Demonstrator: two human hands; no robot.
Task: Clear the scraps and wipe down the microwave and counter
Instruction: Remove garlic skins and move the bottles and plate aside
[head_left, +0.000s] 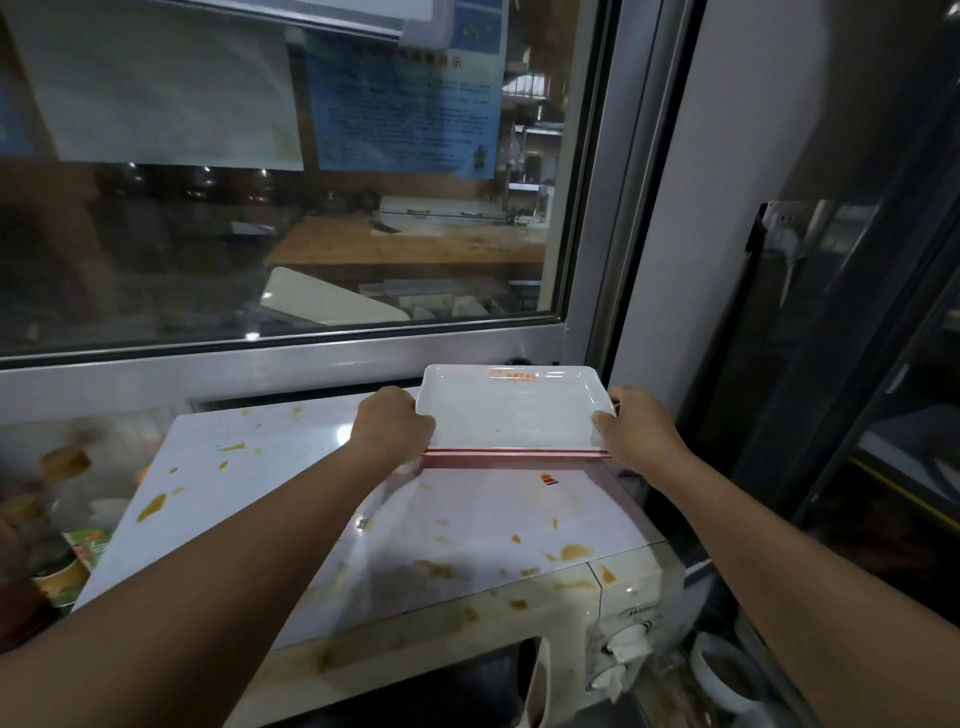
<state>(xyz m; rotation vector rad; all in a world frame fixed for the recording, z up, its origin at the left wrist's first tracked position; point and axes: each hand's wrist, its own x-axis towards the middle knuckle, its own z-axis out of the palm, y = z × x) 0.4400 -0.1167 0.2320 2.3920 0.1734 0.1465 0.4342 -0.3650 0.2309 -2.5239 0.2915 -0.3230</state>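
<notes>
A white microwave (363, 499) fills the lower middle, its flat top smeared with yellow-brown food scraps (574, 552). A stack of white rectangular trays with red edges (511, 410) sits at the top's far right corner, close to the window frame. My left hand (392, 421) grips the stack's left side and my right hand (641, 428) grips its right side. The top tray looks empty apart from an orange label. The microwave's dials (626, 642) and stained front show at the lower right.
A large window with a metal frame (291, 358) stands right behind the microwave. Bottles and jars (52, 519) crowd the counter at the left. A dark glass-fronted cabinet (857, 389) stands at the right, and a bowl (722, 675) sits low beside the microwave.
</notes>
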